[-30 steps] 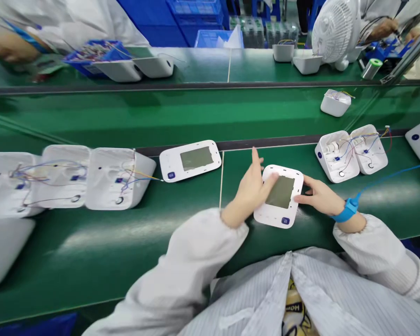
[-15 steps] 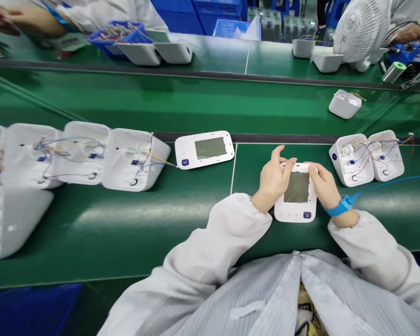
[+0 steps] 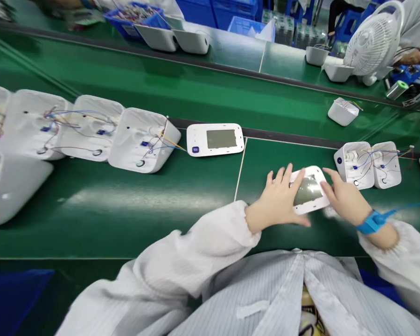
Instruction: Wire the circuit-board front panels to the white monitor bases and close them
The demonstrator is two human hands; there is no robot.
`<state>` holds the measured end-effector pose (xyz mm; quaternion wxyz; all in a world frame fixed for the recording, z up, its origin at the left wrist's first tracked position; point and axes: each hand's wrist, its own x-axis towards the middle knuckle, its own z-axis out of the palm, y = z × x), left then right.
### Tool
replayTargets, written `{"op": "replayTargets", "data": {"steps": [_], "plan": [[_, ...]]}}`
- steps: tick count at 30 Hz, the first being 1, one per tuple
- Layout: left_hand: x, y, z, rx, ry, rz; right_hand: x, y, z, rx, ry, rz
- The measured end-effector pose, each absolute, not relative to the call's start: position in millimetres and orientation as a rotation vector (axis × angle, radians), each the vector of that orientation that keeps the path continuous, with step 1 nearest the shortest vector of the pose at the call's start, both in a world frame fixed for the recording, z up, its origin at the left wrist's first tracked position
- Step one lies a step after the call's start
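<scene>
A white front panel (image 3: 310, 189) with a grey display lies between my hands in front of me, turned at a slant, its display catching bright glare. My left hand (image 3: 278, 200) has its fingers spread over the panel's left side, thumb stretched out below. At the right edge, my right hand (image 3: 346, 196) grips the panel, thumb on its face; the other fingers are partly hidden. A blue strap (image 3: 373, 222) with a cord circles my right wrist. A second white panel (image 3: 215, 140), with a dark blue button, lies farther off to the left.
White housings with wires (image 3: 145, 140) stand in a row on the left. Two smaller-looking open housings (image 3: 369, 165) sit to the right. A single housing (image 3: 343, 112) rests on the green strip beyond. Across stand a fan (image 3: 373, 44) and a blue parts bin (image 3: 135, 21); a person works there.
The panel has turned from upright to slanted, and its dark blue button no longer shows. My left hand has spread its fingers over it; my right hand has moved right. The camera view has tilted.
</scene>
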<state>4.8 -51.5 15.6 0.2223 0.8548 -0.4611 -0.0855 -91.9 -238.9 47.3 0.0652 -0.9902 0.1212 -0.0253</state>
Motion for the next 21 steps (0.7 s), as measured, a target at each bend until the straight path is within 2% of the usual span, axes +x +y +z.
{"op": "replayTargets", "data": {"steps": [3, 6, 8, 11, 21], "plan": [[-12.1, -38.5, 2.3, 2.324, -1.348, -0.259, -97.5, -226.3, 66.0, -3.183, -0.232, -0.122], [-10.7, -40.5, -3.0, 2.286, -1.384, -0.256, -78.3, -213.5, 65.2, -3.058, -0.926, 0.008], [-7.8, -43.7, -3.3, 2.286, -1.424, -0.266, -63.3, -210.6, 57.3, -2.947, -1.139, 0.152], [-8.3, -45.6, -5.5, 2.274, -1.449, -0.266, -53.0, -213.1, 46.3, -2.867, -1.175, 0.254], [-7.3, -43.0, -11.7, 2.158, -1.419, -0.247, -56.0, -215.6, 44.9, -2.79, -1.062, 0.278]]}}
